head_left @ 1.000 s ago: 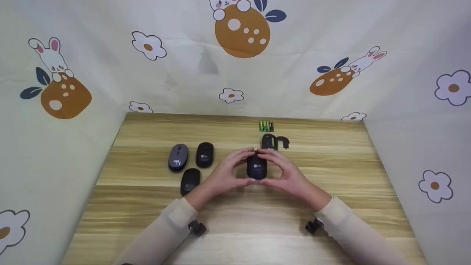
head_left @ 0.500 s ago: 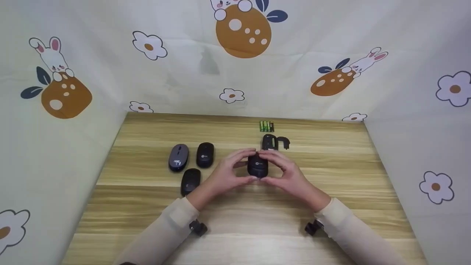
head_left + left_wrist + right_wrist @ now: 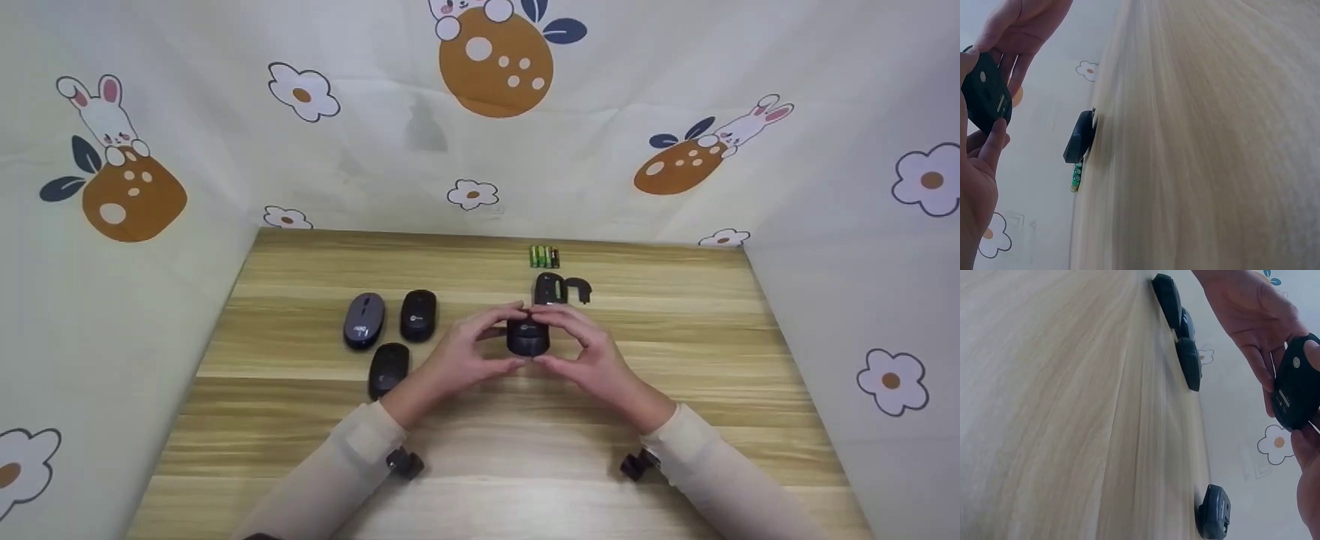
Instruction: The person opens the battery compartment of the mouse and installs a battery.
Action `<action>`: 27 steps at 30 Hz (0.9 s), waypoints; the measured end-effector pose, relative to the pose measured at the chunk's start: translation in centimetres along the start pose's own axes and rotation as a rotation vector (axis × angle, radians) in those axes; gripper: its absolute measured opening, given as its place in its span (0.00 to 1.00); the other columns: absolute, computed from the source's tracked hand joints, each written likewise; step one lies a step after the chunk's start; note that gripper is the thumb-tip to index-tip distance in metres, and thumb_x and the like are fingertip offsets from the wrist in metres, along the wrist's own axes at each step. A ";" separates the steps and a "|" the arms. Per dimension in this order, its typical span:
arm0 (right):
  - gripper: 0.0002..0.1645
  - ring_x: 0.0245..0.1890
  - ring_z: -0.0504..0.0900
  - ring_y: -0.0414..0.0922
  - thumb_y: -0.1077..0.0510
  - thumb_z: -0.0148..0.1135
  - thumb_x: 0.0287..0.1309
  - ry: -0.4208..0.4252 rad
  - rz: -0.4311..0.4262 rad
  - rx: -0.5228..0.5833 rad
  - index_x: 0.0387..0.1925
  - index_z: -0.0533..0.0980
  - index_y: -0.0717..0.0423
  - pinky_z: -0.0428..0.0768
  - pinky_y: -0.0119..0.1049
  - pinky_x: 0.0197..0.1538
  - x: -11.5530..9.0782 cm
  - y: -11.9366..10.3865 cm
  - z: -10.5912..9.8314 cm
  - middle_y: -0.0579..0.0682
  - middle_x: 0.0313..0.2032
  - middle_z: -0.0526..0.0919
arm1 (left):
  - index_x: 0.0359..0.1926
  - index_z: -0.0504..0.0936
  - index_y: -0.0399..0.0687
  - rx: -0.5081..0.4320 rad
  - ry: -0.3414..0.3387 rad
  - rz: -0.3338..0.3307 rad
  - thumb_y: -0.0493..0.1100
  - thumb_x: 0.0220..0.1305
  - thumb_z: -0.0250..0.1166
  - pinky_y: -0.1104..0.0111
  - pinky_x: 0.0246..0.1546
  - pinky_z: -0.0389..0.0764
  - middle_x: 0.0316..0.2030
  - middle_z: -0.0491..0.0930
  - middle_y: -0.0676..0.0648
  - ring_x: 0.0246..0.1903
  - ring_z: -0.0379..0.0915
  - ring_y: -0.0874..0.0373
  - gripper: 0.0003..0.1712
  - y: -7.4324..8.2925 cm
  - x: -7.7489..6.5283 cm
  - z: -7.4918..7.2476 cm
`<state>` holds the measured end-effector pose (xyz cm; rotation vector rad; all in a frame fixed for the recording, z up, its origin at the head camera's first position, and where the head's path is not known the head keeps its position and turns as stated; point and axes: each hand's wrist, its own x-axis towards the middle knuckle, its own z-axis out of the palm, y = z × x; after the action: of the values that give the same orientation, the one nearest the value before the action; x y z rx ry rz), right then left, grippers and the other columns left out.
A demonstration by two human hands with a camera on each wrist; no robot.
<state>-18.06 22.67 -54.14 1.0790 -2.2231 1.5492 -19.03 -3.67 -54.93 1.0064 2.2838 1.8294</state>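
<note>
A black computer mouse point(image 3: 528, 343) is held in the air between my two hands. My left hand point(image 3: 471, 351) grips its left side, fingers at the far end and thumb at the near end. The same hold is mirrored on the right side by my right hand point(image 3: 585, 349). In the left wrist view, the underside of the mouse point(image 3: 987, 93) shows a round pale spot and a small label. Its underside also shows in the right wrist view, where the mouse point(image 3: 1297, 385) is well clear of the table.
Behind my hands lies an opened black mouse point(image 3: 550, 288) with a green battery inside, its curved cover point(image 3: 579, 289) beside it. Several batteries point(image 3: 544, 256) lie farther back. To the left are a grey mouse point(image 3: 364, 321) and two black mice point(image 3: 418, 316) on the wooden table point(image 3: 300, 435).
The held mouse has tilted, so its top looks shorter from above, and it has shifted slightly right. Both hands keep their grip; the things on the table have not moved.
</note>
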 end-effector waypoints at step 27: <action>0.29 0.61 0.86 0.54 0.75 0.80 0.56 0.068 -0.067 -0.060 0.59 0.86 0.61 0.80 0.42 0.72 0.4 -0.2 0.0 0.57 0.57 0.89 | 0.66 0.86 0.52 0.043 0.083 0.110 0.41 0.67 0.81 0.62 0.68 0.83 0.65 0.84 0.52 0.65 0.82 0.53 0.28 0.3 0.4 0.6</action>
<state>-18.21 22.48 -53.83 1.0568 -2.1521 1.4605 -18.95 -2.90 -54.74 1.1043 2.3697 1.9054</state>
